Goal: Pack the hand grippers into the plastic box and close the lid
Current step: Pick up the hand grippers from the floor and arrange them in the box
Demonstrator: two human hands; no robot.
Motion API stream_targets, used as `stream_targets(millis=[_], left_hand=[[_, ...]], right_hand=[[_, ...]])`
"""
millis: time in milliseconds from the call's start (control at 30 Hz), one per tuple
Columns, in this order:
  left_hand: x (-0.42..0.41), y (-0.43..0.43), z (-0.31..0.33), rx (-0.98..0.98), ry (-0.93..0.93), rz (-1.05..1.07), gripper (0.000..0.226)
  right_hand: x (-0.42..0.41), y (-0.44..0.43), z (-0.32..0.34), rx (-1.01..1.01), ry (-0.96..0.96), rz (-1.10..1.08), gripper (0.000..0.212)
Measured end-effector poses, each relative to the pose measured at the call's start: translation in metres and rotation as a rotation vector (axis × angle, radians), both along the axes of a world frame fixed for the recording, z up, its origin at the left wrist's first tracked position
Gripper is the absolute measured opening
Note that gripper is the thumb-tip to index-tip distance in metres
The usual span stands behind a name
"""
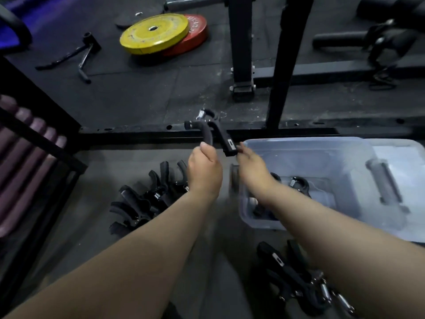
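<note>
I hold one black hand gripper (212,132) up above the floor, just left of the clear plastic box (305,148). My left hand (203,166) grips its left handle and my right hand (250,162) pinches the end of its right handle. Inside the box lie at least two grippers (299,183), partly hidden by my right forearm. A pile of several black grippers (147,196) rests on the floor under my left arm. Another pile (299,286) lies at the bottom right. The lid (395,180) sits to the right of the box.
A black steel rack beam (138,134) crosses the floor beyond my hands, with upright posts (241,42) behind. Yellow and red weight plates (158,33) lie on the rubber floor. A rack with pinkish rollers (23,139) stands at the left.
</note>
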State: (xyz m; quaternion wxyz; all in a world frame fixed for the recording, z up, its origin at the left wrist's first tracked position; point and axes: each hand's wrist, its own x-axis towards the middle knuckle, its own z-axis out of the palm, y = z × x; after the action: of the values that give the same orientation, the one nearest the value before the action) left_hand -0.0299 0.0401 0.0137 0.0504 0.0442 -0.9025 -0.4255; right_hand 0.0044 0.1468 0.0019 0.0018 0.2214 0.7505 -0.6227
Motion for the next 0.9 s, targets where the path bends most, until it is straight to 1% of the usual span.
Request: stream_targets(millis=[67, 100, 133, 167, 200, 267, 300, 333, 400, 433, 500, 567, 600, 667, 733, 800, 900], left_hand=[[0.013, 0.005, 0.012, -0.006, 0.02, -0.108, 0.042], [0.019, 0.009, 0.016, -0.018, 0.022, -0.148, 0.041], [0.025, 0.012, 0.019, -0.027, 0.03, -0.19, 0.043], [0.03, 0.016, 0.022, -0.037, 0.035, -0.248, 0.046], [0.037, 0.021, 0.021, -0.046, 0.035, -0.332, 0.05], [0.051, 0.03, 0.018, -0.044, 0.018, -0.49, 0.053], [0.057, 0.033, 0.017, -0.034, 0.0, -0.535, 0.053], [0.062, 0.035, 0.015, -0.02, 0.0, -0.553, 0.053], [0.067, 0.037, 0.01, -0.023, 0.026, -0.561, 0.049], [0.065, 0.037, 0.006, -0.062, 0.019, -0.554, 0.043], [0.059, 0.036, -0.002, -0.205, -0.056, -0.5, 0.03], [0.057, 0.033, -0.007, -0.305, -0.127, -0.46, 0.05], [0.057, 0.032, -0.009, -0.313, -0.141, -0.461, 0.056], [0.059, 0.032, -0.013, -0.314, -0.162, -0.472, 0.061], [0.058, 0.034, -0.017, -0.297, -0.186, -0.461, 0.064], [0.058, 0.038, -0.019, -0.291, -0.186, -0.45, 0.065], [0.053, 0.041, -0.022, -0.306, -0.17, -0.454, 0.065]], right_hand=[[0.001, 0.015, 0.025, -0.307, -0.08, -0.16, 0.024], [0.002, 0.023, 0.034, -0.425, -0.097, -0.201, 0.022], [0.006, 0.031, 0.041, -0.514, -0.089, -0.212, 0.023], [0.011, 0.04, 0.047, -0.542, -0.064, -0.171, 0.024], [0.017, 0.048, 0.051, -0.508, -0.045, -0.085, 0.023], [0.029, 0.063, 0.058, -0.339, -0.059, 0.107, 0.018], [0.033, 0.072, 0.06, -0.267, -0.079, 0.144, 0.015], [0.036, 0.083, 0.06, -0.215, -0.104, 0.134, 0.012], [0.04, 0.108, 0.056, -0.097, -0.169, 0.093, 0.005], [0.042, 0.12, 0.052, -0.008, -0.232, 0.101, 0.004], [0.049, 0.143, 0.04, 0.184, -0.394, 0.13, 0.007], [0.061, 0.156, 0.026, 0.296, -0.533, 0.128, 0.005], [0.068, 0.16, 0.018, 0.309, -0.583, 0.117, 0.006], [0.078, 0.163, 0.001, 0.287, -0.634, 0.087, 0.007], [0.082, 0.163, -0.02, 0.257, -0.65, 0.048, 0.007], [0.079, 0.161, -0.038, 0.28, -0.645, 0.008, 0.006], [0.066, 0.156, -0.052, 0.286, -0.642, -0.029, 0.019]])
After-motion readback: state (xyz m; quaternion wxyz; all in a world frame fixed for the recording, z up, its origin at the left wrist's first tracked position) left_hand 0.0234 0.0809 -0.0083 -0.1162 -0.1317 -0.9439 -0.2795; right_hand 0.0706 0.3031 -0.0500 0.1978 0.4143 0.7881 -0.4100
